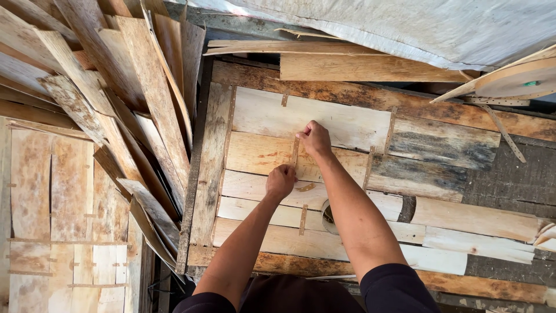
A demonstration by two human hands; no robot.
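far left: a flat taped veneer panel (63, 220), with loose wood strips (116, 87) leaning in a pile above it. centre: the veneer sheets (260, 156) lie side by side on the work table (208, 174). left hand (281, 181) rests on the sheets, fingers curled shut over a tape strip (305, 187). right hand (314, 139) sits just above it, fingertips pinched closed on a vertical tape strip at a seam. far right: a tape roll (518, 78); a roll's round opening (328, 215) shows under the right forearm.
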